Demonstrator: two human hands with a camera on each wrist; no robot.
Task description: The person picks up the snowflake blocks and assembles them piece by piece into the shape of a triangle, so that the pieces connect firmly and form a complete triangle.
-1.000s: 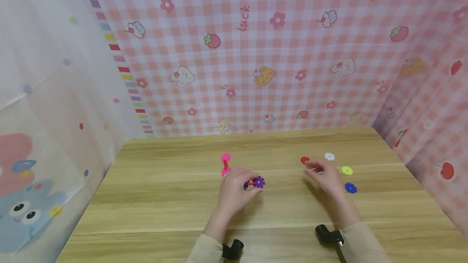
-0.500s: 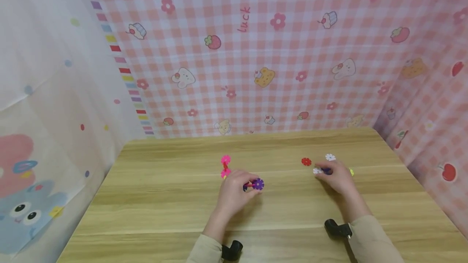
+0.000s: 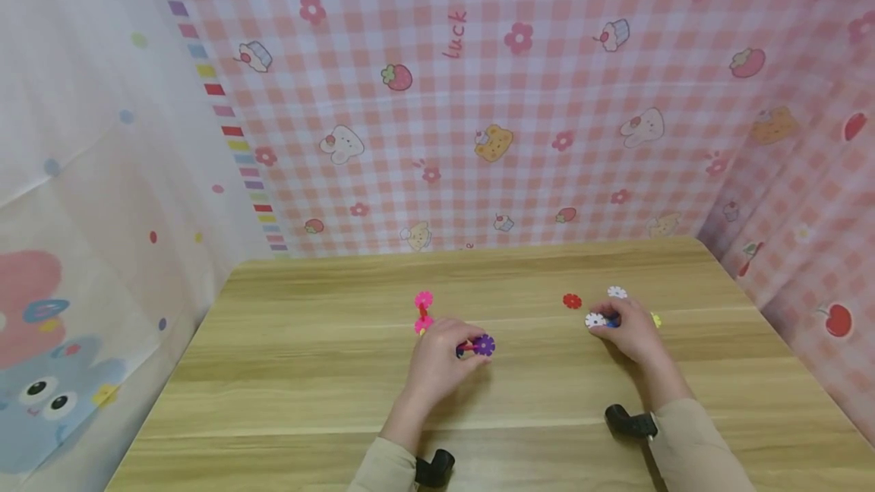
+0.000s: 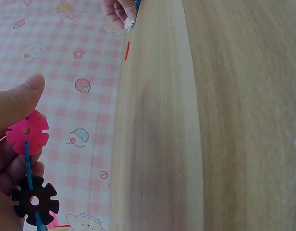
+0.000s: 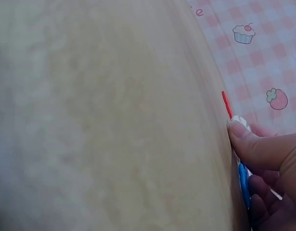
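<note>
Nearest the wearer, above the beige sleeves (image 3: 383, 465) and black wrist mounts (image 3: 630, 422), both hands are busy with small slotted discs. The left hand (image 3: 437, 355) has its thumb and fingers closed on a linked run: a purple disc (image 3: 489, 345) shows in the head view, a pink disc (image 4: 36, 135), blue disc (image 4: 28, 166) edge-on and black disc (image 4: 26, 203) in the left wrist view. It has barely stirred.

The right hand (image 3: 629, 331) has moved — a second ago it was up against the red disc (image 3: 572, 301); now it sits further right, pinching a white disc (image 3: 595, 320). A blue piece (image 5: 244, 185) shows under its fingers; I cannot tell whether it is gripped too. So each hand holds work, the white disc well apart from the left hand's run.

Beyond, on the wood-grain table (image 3: 287, 370), lie the uncovered red disc, another white disc (image 3: 617, 292) and a half-hidden yellow disc (image 3: 657, 320); a pink-and-red cluster (image 3: 422, 312) shows past the left hand — joined to its run or not, I cannot tell. Behind rises a pink gingham curtain (image 3: 437, 112).
</note>
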